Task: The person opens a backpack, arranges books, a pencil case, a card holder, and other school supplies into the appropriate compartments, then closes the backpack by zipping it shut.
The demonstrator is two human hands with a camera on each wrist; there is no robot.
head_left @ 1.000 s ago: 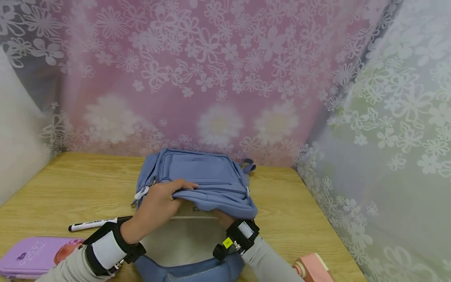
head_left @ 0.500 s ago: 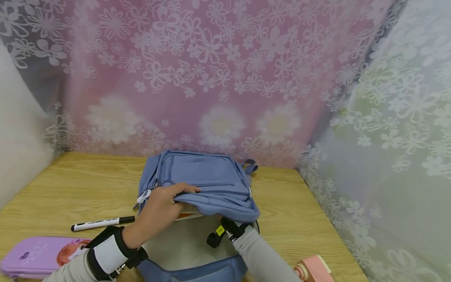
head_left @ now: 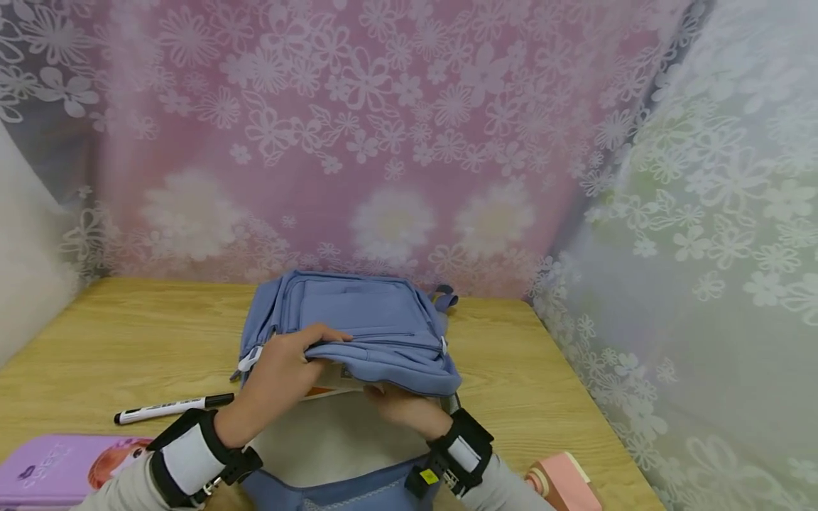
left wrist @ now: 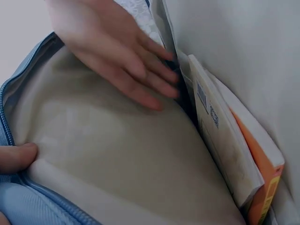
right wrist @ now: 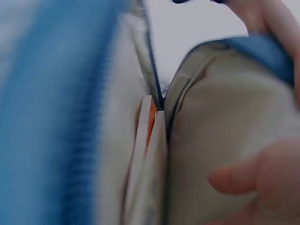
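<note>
A blue backpack [head_left: 358,306] lies unzipped on the table, its pale lining [left wrist: 112,145] showing. My left hand [head_left: 281,372] pinches the edge of the raised flap, thumb against the lining and fingers over the outside. My right hand [head_left: 409,411] is at the mouth of the bag under the flap, holding nothing; the left wrist view shows its fingers [left wrist: 150,77] extended and slightly blurred. Inside, a pale book with a printed code [left wrist: 225,136] stands beside a book with an orange cover [left wrist: 262,173]. The flap partly hides both books in the head view.
A black-and-white marker [head_left: 172,408] lies on the wooden table [head_left: 524,369] left of the bag. Nearer at the left is a purple case [head_left: 47,465]. A pink object [head_left: 565,482] sits at the front right. Flowered curtains [head_left: 396,142] hang close behind.
My right hand first reached deeper into the bag, under the flap, then drew back towards me and came into sight. The left hand keeps its hold on the flap.
</note>
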